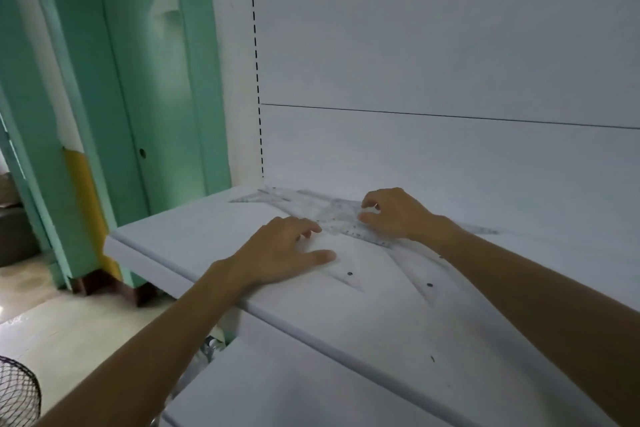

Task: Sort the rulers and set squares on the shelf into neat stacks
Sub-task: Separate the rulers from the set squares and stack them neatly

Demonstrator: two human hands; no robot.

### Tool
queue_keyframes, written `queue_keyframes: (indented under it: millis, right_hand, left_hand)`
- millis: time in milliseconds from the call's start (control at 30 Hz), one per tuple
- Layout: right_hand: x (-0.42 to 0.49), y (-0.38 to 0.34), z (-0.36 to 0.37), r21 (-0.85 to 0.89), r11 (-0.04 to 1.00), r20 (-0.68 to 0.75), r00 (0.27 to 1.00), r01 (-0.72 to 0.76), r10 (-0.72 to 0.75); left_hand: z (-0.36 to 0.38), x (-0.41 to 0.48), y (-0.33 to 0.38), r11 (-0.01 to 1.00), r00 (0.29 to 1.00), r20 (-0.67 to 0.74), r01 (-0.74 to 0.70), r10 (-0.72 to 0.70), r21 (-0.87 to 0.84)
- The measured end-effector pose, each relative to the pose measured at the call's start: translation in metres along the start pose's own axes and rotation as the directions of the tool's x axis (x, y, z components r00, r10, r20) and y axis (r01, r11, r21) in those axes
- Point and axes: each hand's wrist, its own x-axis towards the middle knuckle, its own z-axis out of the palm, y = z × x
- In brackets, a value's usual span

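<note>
Several clear plastic rulers and set squares lie scattered on the white shelf [194,253]. A heap of them [332,215] overlaps in the middle toward the back. One set square [256,199] lies at the far left. Two clear set squares [408,274] lie nearer the front edge. My left hand [277,250] rests flat, fingers spread, on a clear piece near the front. My right hand [398,213] has its fingers curled, pinching the edge of a ruler in the heap. Blur hides fine detail.
The white back panel [433,62] of the shelf unit rises behind. A lower white shelf [311,385] juts out below. A green door and frame [145,80] stand to the left. A black mesh basket [17,395] sits on the floor at bottom left.
</note>
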Motion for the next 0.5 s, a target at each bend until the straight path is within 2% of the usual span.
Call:
queue_keyframes:
  millis: [133, 267, 367, 500]
  right_hand:
    - [0.013, -0.005, 0.007, -0.038, 0.998, 0.094, 0.994, -0.045, 0.049]
    - [0.015, -0.011, 0.011, -0.042, 0.999, 0.074, 0.997, -0.023, 0.026]
    - [0.017, -0.017, 0.013, -0.007, 1.000, 0.087, 0.996, -0.023, 0.023]
    - [0.019, -0.025, 0.015, 0.009, 0.997, 0.059, 0.996, -0.071, 0.071]
  left_hand:
    - [-0.009, 0.019, -0.018, 0.998, 0.994, 0.100, -0.052, 0.051, 0.016]
    - [-0.020, 0.036, -0.032, 0.992, 0.984, 0.135, -0.125, 0.119, 0.034]
    - [-0.020, 0.041, -0.038, 0.992, 0.981, 0.147, -0.126, 0.126, -0.013]
    - [-0.013, 0.043, -0.043, 0.988, 0.976, 0.156, -0.154, 0.153, -0.009]
